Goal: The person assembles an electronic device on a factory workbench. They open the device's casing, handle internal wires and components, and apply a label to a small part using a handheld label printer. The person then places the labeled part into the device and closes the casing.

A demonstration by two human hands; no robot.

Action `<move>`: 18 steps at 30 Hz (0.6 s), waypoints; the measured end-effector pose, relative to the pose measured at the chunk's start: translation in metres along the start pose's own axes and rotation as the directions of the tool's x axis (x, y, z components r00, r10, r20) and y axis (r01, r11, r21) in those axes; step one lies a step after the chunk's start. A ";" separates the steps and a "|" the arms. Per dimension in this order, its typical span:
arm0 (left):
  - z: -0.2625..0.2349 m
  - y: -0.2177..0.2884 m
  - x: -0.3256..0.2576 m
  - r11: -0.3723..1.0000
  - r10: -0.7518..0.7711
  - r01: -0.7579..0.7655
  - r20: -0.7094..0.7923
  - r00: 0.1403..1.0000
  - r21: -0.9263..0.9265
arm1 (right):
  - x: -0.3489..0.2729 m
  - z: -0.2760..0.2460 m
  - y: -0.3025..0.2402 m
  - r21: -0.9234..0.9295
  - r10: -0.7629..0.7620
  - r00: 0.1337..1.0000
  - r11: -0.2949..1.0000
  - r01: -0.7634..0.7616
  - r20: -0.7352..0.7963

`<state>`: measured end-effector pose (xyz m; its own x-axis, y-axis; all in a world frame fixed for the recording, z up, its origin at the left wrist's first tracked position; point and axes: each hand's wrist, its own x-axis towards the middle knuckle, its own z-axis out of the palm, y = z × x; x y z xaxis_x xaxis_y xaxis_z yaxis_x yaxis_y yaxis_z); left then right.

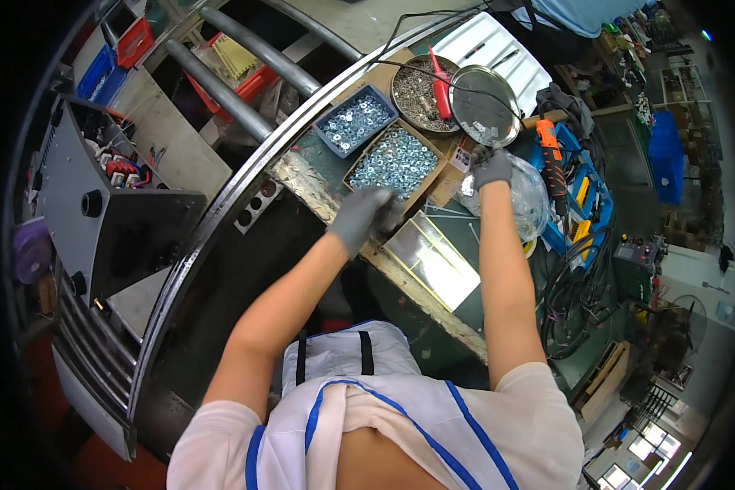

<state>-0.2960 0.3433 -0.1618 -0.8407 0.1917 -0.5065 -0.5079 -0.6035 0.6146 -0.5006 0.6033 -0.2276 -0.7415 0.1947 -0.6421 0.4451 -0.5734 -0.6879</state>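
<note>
**A:** Where are the hands at this moment?

**B:** Both wear grey gloves. The left hand [361, 214] rests at the near corner of the cardboard box of zinc nuts [395, 161], fingers curled downward; whether it pinches a nut I cannot tell, since the palm hides the fingertips. The right hand [491, 167] is closed on the mouth of a clear plastic bag [521, 198], which lies near the right edge of the workbench [318, 175], just below the round steel plate [485, 104].

**A:** So which step would you call this?

**B:** My judgement is picking: small hardware seems to be gathered from the box while the bag is held up. The blue tray of washers [354, 120] sits just beyond the box, towards the far edge, and the round pan of screws [420, 94] with the red-handled tool [441, 88] lies beside it.

**A:** What does the next move call for?

**B:** Probably a firm pinch on a few nuts, then a short carry rightward over the glass pane [433, 257] that lies at the near edge. The bag's mouth must be held wide, or pieces could spill among the orange tool [550, 159] and cables [576, 286] at the right edge.
</note>
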 end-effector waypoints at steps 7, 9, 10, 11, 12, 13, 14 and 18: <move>-0.126 -0.068 -0.179 0.985 -0.165 0.173 -0.328 0.930 -0.006 | -0.034 0.003 0.008 -0.017 -0.020 1.000 1.000 0.020 0.012; -0.166 -0.083 -0.215 0.960 -0.221 0.269 -0.379 0.899 0.077 | -0.064 -0.004 0.023 0.010 -0.098 0.993 0.995 0.098 0.060; -0.192 -0.096 -0.225 0.939 -0.275 0.336 -0.424 0.863 0.074 | -0.078 -0.026 0.025 0.027 -0.019 0.955 1.000 0.011 0.296; -0.205 -0.100 -0.232 0.924 -0.279 0.365 -0.453 0.847 0.112 | -0.114 -0.020 0.035 -0.050 -0.148 0.970 0.986 0.160 0.190; -0.220 -0.102 -0.236 0.907 -0.258 0.372 -0.436 0.862 0.198 | -0.153 -0.021 0.048 -0.029 -0.252 0.910 0.961 0.276 0.330; -0.252 -0.129 -0.238 0.889 -0.103 0.286 -0.453 0.886 0.357 | -0.215 0.001 0.063 -0.160 -0.339 0.920 0.915 0.372 0.197; -0.267 -0.127 -0.243 0.832 -0.087 0.289 -0.403 0.911 0.473 | -0.248 -0.003 0.081 -0.341 -0.434 0.865 0.797 0.499 0.253; -0.303 -0.109 -0.236 0.739 -0.380 0.584 -0.507 0.774 0.336 | -0.337 -0.036 0.203 -0.530 -0.387 0.922 0.777 0.338 0.022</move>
<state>0.0147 0.1287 -0.2922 -0.3621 -0.0144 -0.9320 -0.9292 -0.0739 0.3622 -0.1425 0.4501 -0.1625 -0.8666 0.3839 -0.3187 0.3612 0.0420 -0.9316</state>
